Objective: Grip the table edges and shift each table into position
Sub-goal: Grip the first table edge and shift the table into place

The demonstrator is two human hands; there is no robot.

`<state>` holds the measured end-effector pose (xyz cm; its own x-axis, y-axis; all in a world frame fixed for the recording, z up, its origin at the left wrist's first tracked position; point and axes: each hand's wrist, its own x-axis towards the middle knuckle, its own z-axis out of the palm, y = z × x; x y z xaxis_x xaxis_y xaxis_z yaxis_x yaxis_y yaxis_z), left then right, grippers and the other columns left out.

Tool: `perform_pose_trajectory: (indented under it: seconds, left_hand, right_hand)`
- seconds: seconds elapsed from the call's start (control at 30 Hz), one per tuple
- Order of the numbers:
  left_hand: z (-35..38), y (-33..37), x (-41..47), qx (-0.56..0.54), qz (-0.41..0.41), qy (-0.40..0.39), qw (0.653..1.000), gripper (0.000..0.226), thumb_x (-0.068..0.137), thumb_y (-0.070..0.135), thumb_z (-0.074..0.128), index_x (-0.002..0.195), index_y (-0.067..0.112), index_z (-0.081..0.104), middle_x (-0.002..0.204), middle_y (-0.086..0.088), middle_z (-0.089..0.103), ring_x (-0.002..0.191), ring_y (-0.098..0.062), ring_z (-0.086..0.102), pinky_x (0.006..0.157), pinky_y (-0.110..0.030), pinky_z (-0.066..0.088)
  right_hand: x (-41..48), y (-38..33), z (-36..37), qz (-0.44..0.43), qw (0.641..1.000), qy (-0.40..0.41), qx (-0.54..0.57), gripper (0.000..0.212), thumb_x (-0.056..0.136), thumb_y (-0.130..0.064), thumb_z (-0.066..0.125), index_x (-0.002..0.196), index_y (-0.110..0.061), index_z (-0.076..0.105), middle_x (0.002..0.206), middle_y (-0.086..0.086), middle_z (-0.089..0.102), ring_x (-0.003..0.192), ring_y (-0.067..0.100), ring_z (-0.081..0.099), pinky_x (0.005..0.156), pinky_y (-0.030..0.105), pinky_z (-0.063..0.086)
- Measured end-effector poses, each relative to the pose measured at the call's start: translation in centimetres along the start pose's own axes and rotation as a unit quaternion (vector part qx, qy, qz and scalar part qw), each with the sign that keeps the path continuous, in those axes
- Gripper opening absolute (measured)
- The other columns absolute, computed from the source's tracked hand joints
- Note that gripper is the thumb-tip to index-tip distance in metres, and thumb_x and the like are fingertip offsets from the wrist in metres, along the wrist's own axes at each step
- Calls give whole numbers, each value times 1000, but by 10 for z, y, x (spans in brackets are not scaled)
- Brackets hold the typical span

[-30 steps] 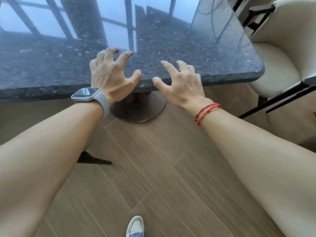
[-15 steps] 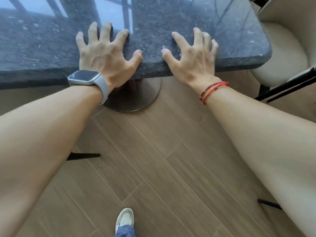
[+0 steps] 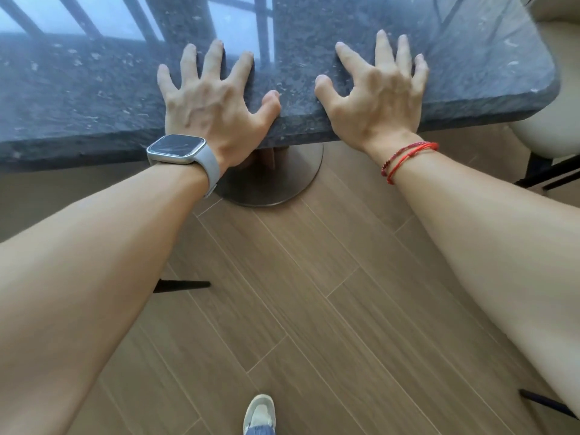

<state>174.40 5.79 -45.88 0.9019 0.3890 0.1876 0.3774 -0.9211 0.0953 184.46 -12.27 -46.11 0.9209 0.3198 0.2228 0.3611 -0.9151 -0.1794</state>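
Note:
A dark speckled stone table with a rounded near-right corner fills the top of the head view. My left hand, with a grey watch on the wrist, lies on the tabletop at its near edge, fingers spread and thumb on top. My right hand, with a red string bracelet, rests a short way to its right, fingers arched, fingertips pressing the top and the heel at the edge. Neither thumb wraps under the edge.
The table's round metal pedestal base stands on the wood-plank floor just under my hands. A cream chair with black legs stands close to the table's right corner. Black chair legs show by my left arm. My shoe is at the bottom.
Both hands have come down from hovering over the near edge and now lie on the tabletop. The view has moved closer to the table.

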Motion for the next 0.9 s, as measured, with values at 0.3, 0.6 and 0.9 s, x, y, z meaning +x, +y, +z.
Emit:
perform_pose_trajectory:
  seconds: [0.3, 0.6, 0.9]
  left_hand:
    - [-1, -1, -1, -1, -7, -17, 1000, 77, 89, 71, 23, 154, 33, 37, 167, -9, 30, 154, -38, 21, 121, -67, 12]
    - [4, -2, 0, -13, -14, 0, 1000, 75, 88, 73, 25, 152, 37, 41, 166, -5, 33, 154, -34, 23, 123, -63, 13]
    - [5, 0, -1, -12, -11, 35, 999, 68, 88, 72, 30, 138, 34, 54, 158, -5, 45, 147, -31, 35, 117, -59, 23]
  right_hand:
    - [-1, -3, -1, 10, 1000, 3, 11, 63, 89, -67, 37, 146, -44, 48, 163, 16, 33, 153, 36, 22, 123, 56, 11]
    - [-3, -1, -1, -3, 1000, 12, 25, 59, 91, -63, 38, 145, -43, 51, 161, 17, 35, 152, 36, 24, 123, 56, 13]
    - [-5, 1, 1, -26, 998, 41, 31, 52, 90, -54, 40, 133, -36, 64, 153, 19, 47, 146, 41, 35, 121, 58, 19]
